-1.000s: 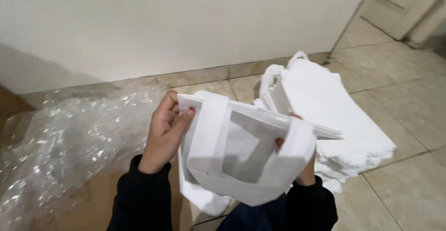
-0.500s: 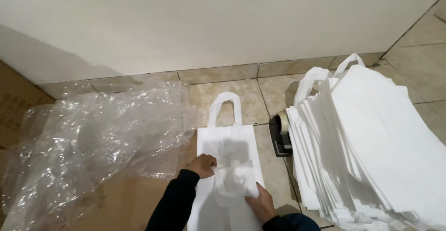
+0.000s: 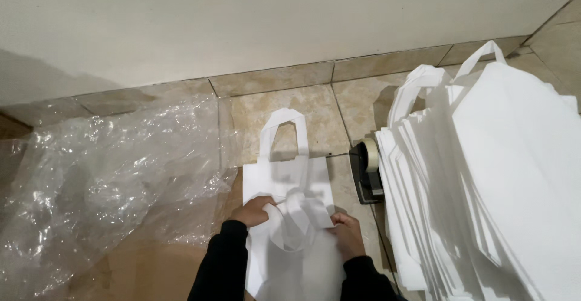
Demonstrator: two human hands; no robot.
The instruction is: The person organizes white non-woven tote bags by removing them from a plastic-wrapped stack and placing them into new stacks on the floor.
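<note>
Flat on the tiled floor, directly ahead of the body: a white non-woven tote bag, long axis running away toward the wall, far handle loop pointing at the skirting, near end toward the knees; folded back over the middle of the bag, the second handle loop, bunched between both hands. Left hand curled at the bag's left edge, fingers pinching the gathered strap fabric; right hand closed on the right side of the same loop, thumb pressing it down onto the bag body; neither spread, both gripping; roughly level with each other, the left perhaps a shade further forward, the loop midway between. To the right, just beside the bag, a tape dispenser with its roll upright; beyond and touching it, a tall stack of identical white tote bags, handles toward the wall. To the left, crumpled clear plastic sheeting overlapping brown cardboard, its edge touching the bag's left side.
</note>
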